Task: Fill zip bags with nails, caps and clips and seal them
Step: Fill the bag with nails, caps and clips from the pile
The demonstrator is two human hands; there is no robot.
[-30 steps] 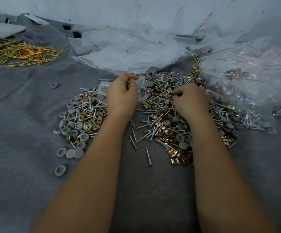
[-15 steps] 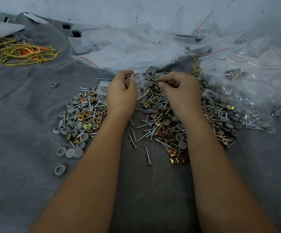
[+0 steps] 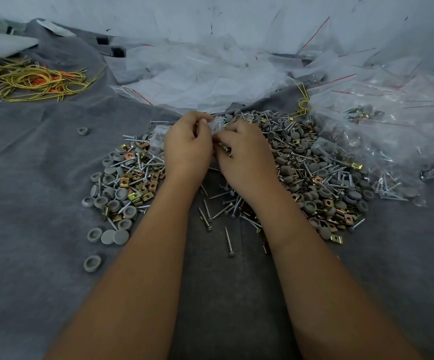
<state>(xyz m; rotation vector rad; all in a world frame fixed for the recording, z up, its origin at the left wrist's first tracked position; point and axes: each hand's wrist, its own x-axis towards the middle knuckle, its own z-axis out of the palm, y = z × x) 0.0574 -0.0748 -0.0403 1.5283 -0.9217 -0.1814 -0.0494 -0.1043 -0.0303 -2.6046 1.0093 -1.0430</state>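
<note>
zip bag point(image 3: 217, 125) was pinched at its mouth by left hand point(image 3: 187, 146); right hand point(image 3: 244, 154) pinched probably a nail at the opening. best to keep the mouth wide, feed point-first.

A grey cloth point(image 3: 41, 178) covers the surface. At frame centre lies a mixed heap of nails, caps and clips point(image 3: 314, 172). Yellow cords point(image 3: 28, 79) sit upper left, empty zip bags point(image 3: 197, 79) top centre, filled bags point(image 3: 392, 136) at right, and 1 stray cap point(image 3: 82, 131) lies left of the heap.
</note>
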